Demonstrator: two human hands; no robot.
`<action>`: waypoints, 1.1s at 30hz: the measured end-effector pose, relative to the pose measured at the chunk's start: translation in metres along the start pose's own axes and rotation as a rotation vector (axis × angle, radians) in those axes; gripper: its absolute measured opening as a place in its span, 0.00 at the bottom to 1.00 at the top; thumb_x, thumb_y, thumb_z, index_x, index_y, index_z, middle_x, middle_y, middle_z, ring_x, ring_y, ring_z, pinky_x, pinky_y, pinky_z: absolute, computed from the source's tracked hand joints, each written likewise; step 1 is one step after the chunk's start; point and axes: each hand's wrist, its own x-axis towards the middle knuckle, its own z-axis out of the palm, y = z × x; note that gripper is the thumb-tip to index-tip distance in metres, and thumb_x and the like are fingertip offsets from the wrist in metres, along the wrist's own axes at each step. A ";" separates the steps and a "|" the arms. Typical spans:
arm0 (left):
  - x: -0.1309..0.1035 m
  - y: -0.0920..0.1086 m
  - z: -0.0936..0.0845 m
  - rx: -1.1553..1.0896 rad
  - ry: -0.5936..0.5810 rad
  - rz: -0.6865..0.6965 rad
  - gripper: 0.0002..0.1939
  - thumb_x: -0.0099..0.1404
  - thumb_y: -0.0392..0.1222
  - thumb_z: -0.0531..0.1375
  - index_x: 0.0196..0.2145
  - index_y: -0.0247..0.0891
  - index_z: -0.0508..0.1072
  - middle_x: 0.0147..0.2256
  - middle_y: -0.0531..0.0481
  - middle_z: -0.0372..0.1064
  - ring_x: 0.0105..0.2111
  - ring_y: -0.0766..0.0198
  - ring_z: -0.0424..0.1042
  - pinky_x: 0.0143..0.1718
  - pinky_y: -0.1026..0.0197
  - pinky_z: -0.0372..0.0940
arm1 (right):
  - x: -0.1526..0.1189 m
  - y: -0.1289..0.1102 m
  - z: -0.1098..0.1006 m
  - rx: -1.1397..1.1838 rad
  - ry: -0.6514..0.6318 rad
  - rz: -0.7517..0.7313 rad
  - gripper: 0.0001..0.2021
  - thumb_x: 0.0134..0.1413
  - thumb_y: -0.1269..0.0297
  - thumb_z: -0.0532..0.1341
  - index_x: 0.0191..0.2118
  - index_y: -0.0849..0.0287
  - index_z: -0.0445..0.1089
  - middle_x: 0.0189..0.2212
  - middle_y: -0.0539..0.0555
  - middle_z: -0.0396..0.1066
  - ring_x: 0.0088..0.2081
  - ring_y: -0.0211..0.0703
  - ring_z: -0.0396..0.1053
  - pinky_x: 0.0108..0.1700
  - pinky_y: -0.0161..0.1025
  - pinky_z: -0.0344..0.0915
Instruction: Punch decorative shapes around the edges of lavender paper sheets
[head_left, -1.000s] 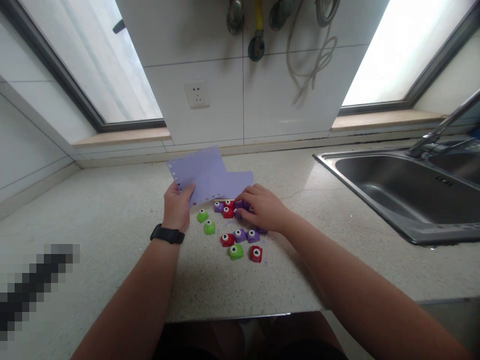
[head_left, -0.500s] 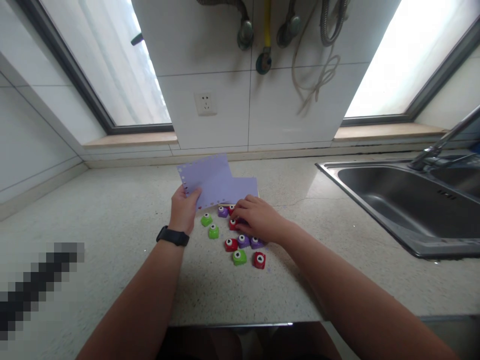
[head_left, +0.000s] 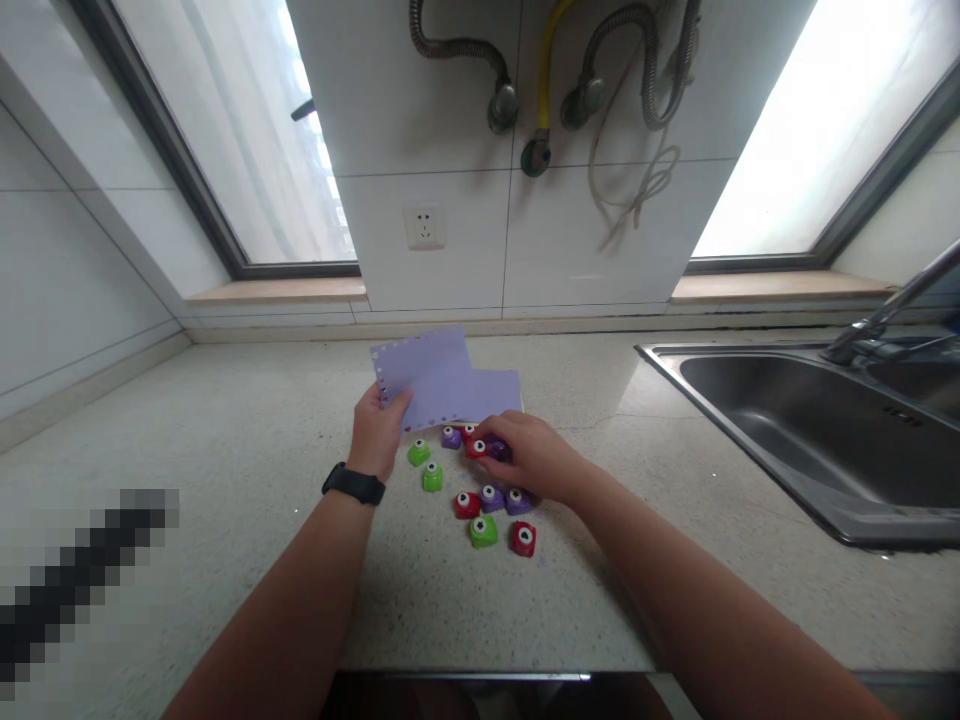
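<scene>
My left hand (head_left: 377,430), with a black band at the wrist, pinches a purple sheet (head_left: 427,375) whose edges have small punched holes. Another purple sheet (head_left: 496,392) lies partly behind it. Close to the sheets, my right hand (head_left: 529,452) has its thumb and fingers curled around a red punch (head_left: 477,447), with a dark purple punch partly hidden under the palm. Several small punches lie about the hands: green ones (head_left: 432,476) to the left, purple ones (head_left: 491,497) below, and a red one (head_left: 523,539) nearest the front edge.
A steel sink (head_left: 795,420) with a faucet (head_left: 862,335) is set into the speckled counter (head_left: 247,440) on the right. Behind stands a tiled wall with a socket (head_left: 425,228), pipes and a loose cord (head_left: 637,195). Windows flank the wall.
The view has tilted up slightly, so everything sits lower. My right hand has closed around the red punch and turned it a little. My left hand still holds the sheet.
</scene>
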 end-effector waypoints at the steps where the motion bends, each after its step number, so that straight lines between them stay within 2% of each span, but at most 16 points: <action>1: 0.000 0.000 0.000 0.002 0.001 0.000 0.21 0.57 0.41 0.72 0.49 0.37 0.81 0.48 0.43 0.82 0.44 0.56 0.80 0.56 0.48 0.70 | -0.002 0.003 -0.001 0.083 0.032 0.058 0.10 0.61 0.65 0.66 0.47 0.55 0.72 0.38 0.55 0.78 0.39 0.48 0.75 0.44 0.44 0.66; 4: -0.001 0.002 0.002 0.001 0.005 -0.016 0.21 0.56 0.42 0.72 0.48 0.37 0.81 0.48 0.43 0.82 0.44 0.55 0.80 0.56 0.48 0.70 | -0.005 0.017 0.000 0.403 0.150 0.236 0.10 0.65 0.63 0.62 0.50 0.52 0.64 0.37 0.52 0.78 0.34 0.44 0.76 0.39 0.43 0.68; 6: -0.003 0.003 0.004 -0.003 -0.006 -0.028 0.22 0.56 0.43 0.73 0.48 0.37 0.81 0.47 0.43 0.82 0.44 0.55 0.80 0.56 0.48 0.70 | -0.005 0.026 0.002 0.588 0.265 0.269 0.10 0.66 0.60 0.61 0.48 0.51 0.60 0.41 0.52 0.77 0.35 0.43 0.76 0.37 0.42 0.68; 9: -0.007 0.006 0.006 -0.012 -0.039 -0.044 0.23 0.56 0.44 0.74 0.49 0.37 0.80 0.48 0.43 0.82 0.44 0.55 0.80 0.55 0.48 0.71 | -0.002 0.035 0.003 0.748 0.391 0.304 0.12 0.62 0.58 0.64 0.45 0.52 0.60 0.43 0.51 0.74 0.33 0.41 0.74 0.36 0.43 0.68; 14: -0.015 0.010 0.008 0.015 -0.126 -0.041 0.26 0.55 0.49 0.75 0.49 0.37 0.80 0.48 0.41 0.82 0.47 0.52 0.80 0.56 0.47 0.71 | 0.001 0.035 -0.005 1.008 0.517 0.393 0.16 0.53 0.57 0.70 0.42 0.54 0.64 0.39 0.49 0.74 0.31 0.38 0.70 0.36 0.41 0.66; 20: -0.021 0.016 0.007 0.055 -0.232 -0.030 0.27 0.56 0.49 0.75 0.51 0.37 0.80 0.50 0.40 0.81 0.49 0.50 0.80 0.57 0.45 0.70 | -0.002 0.028 -0.013 1.298 0.537 0.434 0.17 0.52 0.52 0.71 0.39 0.54 0.66 0.34 0.48 0.75 0.29 0.37 0.68 0.34 0.39 0.63; 33: -0.030 0.035 0.010 0.129 -0.234 0.106 0.26 0.59 0.46 0.73 0.53 0.39 0.73 0.50 0.43 0.79 0.46 0.56 0.80 0.52 0.53 0.74 | -0.003 0.016 -0.013 1.334 0.485 0.383 0.18 0.50 0.54 0.74 0.44 0.56 0.76 0.37 0.51 0.77 0.31 0.39 0.73 0.38 0.42 0.70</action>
